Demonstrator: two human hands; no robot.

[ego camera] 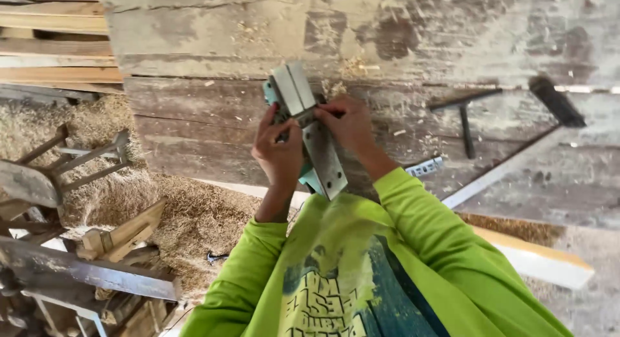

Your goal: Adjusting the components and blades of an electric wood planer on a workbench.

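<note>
Centrally: electric hand planer (309, 130), upturned, teal body, grey metal sole plates facing up, front plate tilted toward the far side, longer rear plate running near-right with bolt holes showing. It rests on a worn plank surface (206, 127) near its near edge. Left hand (279, 149) closed around the planer's left flank; right hand (349, 122) pinching at the gap between the plates, fingers curled. Right of planer: dark T-shaped wrench (465, 114), well apart; black brush (557, 101) farther right; small white strip (425, 166) beside the right sleeve. Left, beyond the surface edge: sawdust heap (187, 211), wood offcuts (123, 233), stacked planks (58, 46). Open planking lies far of the planer.
</note>
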